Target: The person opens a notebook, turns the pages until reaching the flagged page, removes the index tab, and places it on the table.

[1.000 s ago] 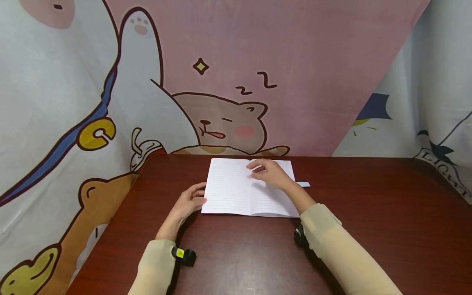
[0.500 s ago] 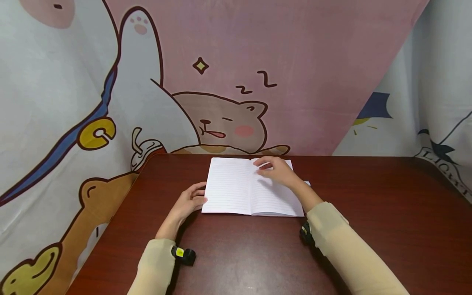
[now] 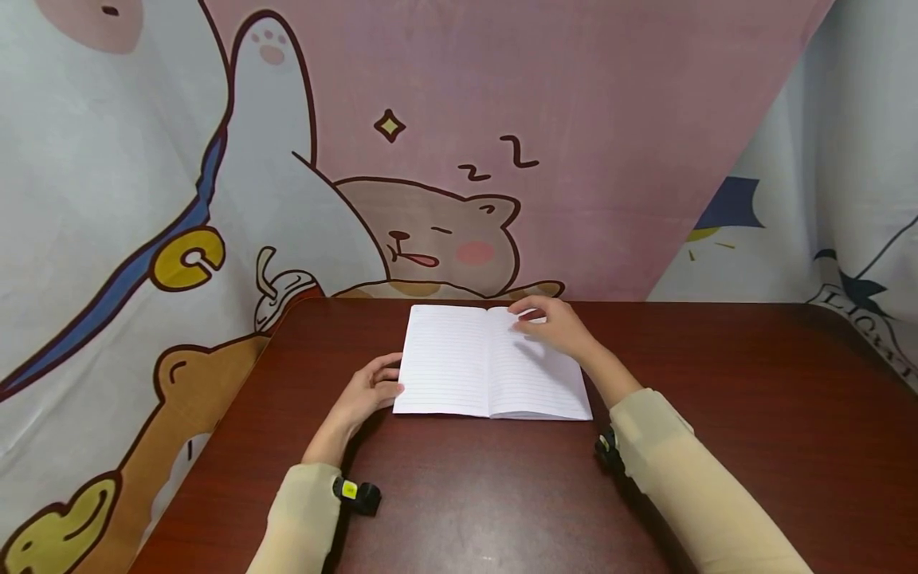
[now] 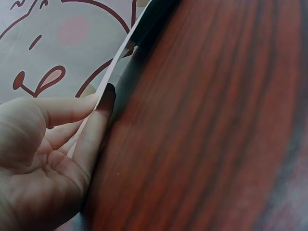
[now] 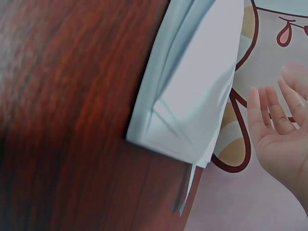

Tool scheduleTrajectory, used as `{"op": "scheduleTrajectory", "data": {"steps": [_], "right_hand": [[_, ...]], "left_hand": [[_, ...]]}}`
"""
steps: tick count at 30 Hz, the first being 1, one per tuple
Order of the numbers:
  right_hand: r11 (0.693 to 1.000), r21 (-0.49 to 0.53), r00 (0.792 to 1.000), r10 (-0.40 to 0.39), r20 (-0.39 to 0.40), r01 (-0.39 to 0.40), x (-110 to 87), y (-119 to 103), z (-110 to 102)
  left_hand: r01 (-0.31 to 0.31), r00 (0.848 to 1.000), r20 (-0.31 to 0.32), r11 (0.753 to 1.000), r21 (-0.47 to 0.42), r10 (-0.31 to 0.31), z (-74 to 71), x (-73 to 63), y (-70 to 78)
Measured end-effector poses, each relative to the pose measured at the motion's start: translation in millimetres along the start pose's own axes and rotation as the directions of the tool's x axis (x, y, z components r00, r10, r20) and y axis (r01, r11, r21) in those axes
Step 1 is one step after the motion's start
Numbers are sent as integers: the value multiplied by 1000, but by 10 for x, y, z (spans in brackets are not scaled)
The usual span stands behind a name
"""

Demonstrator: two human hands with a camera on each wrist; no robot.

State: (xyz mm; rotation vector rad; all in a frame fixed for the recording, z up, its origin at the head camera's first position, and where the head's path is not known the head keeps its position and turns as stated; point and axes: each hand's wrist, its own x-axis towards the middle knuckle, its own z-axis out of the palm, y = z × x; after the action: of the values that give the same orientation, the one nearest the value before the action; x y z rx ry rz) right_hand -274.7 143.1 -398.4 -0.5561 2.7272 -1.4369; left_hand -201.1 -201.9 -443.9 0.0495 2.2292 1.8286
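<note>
An open notebook [image 3: 448, 359] with blank lined white pages lies on the table. At its left edge my left hand [image 3: 367, 395] pinches the notebook; the left wrist view has the thumb [image 4: 70, 109] on one side of the edge and a finger [image 4: 91, 139] on the other. Over the upper part of the right page hovers my right hand [image 3: 552, 323], its fingers loosely bent and nothing between them. The right wrist view shows that hand [image 5: 284, 139] apart from the pages. A thin pale strip [image 5: 188, 190] sticks out from the notebook there; in the head view it is hidden.
The dark red-brown wooden table [image 3: 459, 486] extends around the notebook. Behind it hangs a pink and white cloth [image 3: 610, 159] with cartoon animals. Each sleeve has a small black wrist camera [image 3: 367, 500] at its cuff.
My right hand has moved right and slightly away over the right page. The pale strip right of the notebook is now out of sight in the head view. My left hand stays put.
</note>
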Motion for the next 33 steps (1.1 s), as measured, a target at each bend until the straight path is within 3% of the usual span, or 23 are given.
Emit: {"op": "scheduleTrajectory", "data": {"steps": [16,33], "right_hand": [[1000,-11,996,17,-88,-18,4,87,-95],[999,-28,991,34,-127,-37,-2,138,-168]], "left_hand": [[-4,1000,14,1000,-18,4,-4,17,-20],[3,1000,3,1000,-11,-3,-7,27,-33]]}}
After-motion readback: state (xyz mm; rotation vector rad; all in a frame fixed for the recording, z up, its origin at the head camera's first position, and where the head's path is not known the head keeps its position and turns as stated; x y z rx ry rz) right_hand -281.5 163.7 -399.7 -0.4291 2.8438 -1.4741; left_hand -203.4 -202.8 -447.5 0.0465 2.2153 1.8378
